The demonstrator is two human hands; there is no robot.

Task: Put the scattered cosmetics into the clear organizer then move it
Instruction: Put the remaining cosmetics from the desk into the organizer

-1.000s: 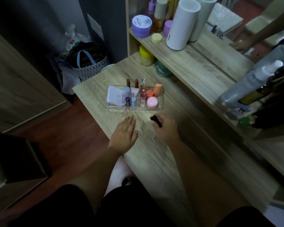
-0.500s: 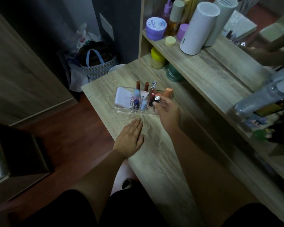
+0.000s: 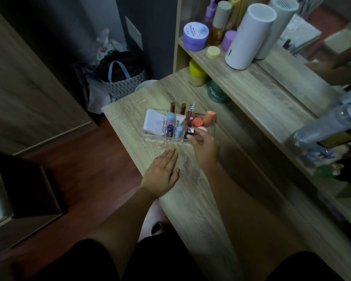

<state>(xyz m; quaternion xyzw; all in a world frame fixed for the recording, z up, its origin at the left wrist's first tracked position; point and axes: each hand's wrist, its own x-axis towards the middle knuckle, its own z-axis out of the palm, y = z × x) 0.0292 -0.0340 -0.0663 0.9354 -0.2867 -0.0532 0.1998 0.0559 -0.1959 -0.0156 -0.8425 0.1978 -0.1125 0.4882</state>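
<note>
- The clear organizer (image 3: 150,136) sits on the wooden tabletop (image 3: 190,199), toward its far end, just beyond both hands.
- Its leftmost compartment holds a flat white compact (image 3: 153,124) printed with lettering.
- The narrow middle slots hold a dark blue tube (image 3: 170,132), a pale blue tube (image 3: 178,132), a white tube (image 3: 179,119) and two brown-capped sticks (image 3: 172,107) standing upright at the back.
- At the organizer's 3 o'clock end lie an orange jar (image 3: 198,122), a peach sponge (image 3: 209,117) and a pink jar (image 3: 203,129), the last partly hidden by the right hand.
- The right hand (image 3: 205,148) reaches over the organizer's near edge; its fingers (image 3: 194,137) are pinched on a small dark lipstick (image 3: 190,131) with a shiny end, held at a slot just right of the pale blue tube.
- Whether the lipstick already touches the slot's floor cannot be told.
- The left hand (image 3: 162,175) lies palm down on the tabletop at about 6 o'clock from the organizer, fingers straight, close together and holding nothing.
- On the shelf (image 3: 251,84) at 1 o'clock from the organizer stand a purple-lidded jar (image 3: 195,36), a small yellow lid (image 3: 213,52) and a tall white cylinder (image 3: 249,37).
- Under that shelf stand a yellow jar (image 3: 197,73) and a green jar (image 3: 216,93).
- A patterned bag (image 3: 122,80) sits on the floor at 11 o'clock from the tabletop's far corner.
</note>
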